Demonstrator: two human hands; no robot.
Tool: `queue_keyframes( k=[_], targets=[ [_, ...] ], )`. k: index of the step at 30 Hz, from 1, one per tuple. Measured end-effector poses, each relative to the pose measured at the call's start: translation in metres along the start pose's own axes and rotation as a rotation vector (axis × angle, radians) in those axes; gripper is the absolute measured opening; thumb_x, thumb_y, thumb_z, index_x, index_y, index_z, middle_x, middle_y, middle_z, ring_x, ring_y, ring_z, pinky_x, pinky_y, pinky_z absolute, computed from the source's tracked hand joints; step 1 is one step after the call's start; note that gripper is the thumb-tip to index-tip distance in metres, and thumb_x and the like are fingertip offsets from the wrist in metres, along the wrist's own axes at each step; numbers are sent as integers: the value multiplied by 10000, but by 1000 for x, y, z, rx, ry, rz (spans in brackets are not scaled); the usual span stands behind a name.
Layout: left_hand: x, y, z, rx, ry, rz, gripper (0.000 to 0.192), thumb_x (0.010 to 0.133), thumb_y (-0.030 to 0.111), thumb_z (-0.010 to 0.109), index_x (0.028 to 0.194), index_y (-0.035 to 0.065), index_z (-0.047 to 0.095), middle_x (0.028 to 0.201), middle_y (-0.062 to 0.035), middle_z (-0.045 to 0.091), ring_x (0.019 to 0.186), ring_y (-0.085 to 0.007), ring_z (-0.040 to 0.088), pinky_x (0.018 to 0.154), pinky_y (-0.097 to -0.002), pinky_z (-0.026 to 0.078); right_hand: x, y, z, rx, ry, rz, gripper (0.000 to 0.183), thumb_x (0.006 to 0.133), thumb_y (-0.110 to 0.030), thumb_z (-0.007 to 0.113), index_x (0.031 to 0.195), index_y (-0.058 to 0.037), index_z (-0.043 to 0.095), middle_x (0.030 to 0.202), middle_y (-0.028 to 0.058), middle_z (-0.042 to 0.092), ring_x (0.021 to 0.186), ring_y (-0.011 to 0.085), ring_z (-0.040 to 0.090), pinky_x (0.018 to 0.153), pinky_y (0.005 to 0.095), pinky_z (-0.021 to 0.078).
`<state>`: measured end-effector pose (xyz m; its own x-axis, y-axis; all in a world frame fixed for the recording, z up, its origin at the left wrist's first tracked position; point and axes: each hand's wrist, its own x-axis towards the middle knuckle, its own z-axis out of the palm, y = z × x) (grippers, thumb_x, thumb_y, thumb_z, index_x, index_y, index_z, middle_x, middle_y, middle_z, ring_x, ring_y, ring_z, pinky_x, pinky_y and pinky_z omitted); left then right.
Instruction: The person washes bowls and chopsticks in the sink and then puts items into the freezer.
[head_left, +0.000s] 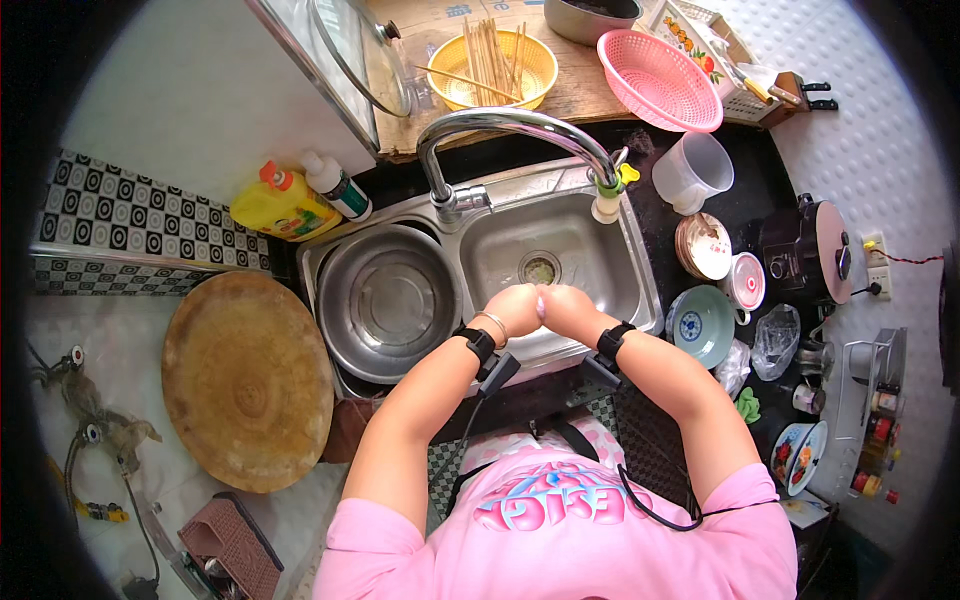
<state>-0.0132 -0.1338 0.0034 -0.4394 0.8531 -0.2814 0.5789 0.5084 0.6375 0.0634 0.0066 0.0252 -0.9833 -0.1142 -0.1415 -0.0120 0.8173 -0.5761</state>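
Observation:
My left hand (514, 308) and my right hand (568, 305) meet over the near part of the right basin (480, 255) of a stainless-steel double sink. Their fingers are curled and mostly hidden from above. A small whitish-pink bit (541, 307) shows between them, too small to identify. Beyond my hands lies the drain strainer (540, 268), with greenish scraps in it. The chrome faucet (517, 115) arches over the basin, and its spout carries a filter nozzle (607, 206). A large metal basin (390, 236) sits in the left bowl, apart from my hands.
A round wooden board (247, 382) leans at the left, below a yellow detergent bottle (289, 210). Behind the faucet, a yellow basket (544, 64) holds chopsticks near a pink colander (660, 79). A plastic jug (694, 172), stacked dishes (703, 244), and a blue-green bowl (701, 326) line the right counter.

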Motion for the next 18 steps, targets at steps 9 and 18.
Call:
queue_keyframes(
  k=[9,18],
  targets=[
    [-3,18,-12,-531,-368,-184,94,743,130,588,707,45,610,636,-86,601,461,-189,511,431,-345,391,-4,18,-12,-223,95,-349,112,754,-167,649,756,-97,562,675,97,620,650,286,657,593,397,537],
    [-4,17,-15,-823,-284,-360,193,783,130,649,955,68,586,708,-44,569,611,-171,571,529,-301,455,8,20,-26,-267,58,-338,169,776,-198,664,884,-109,569,728,97,634,651,285,661,577,398,534]
  ],
)
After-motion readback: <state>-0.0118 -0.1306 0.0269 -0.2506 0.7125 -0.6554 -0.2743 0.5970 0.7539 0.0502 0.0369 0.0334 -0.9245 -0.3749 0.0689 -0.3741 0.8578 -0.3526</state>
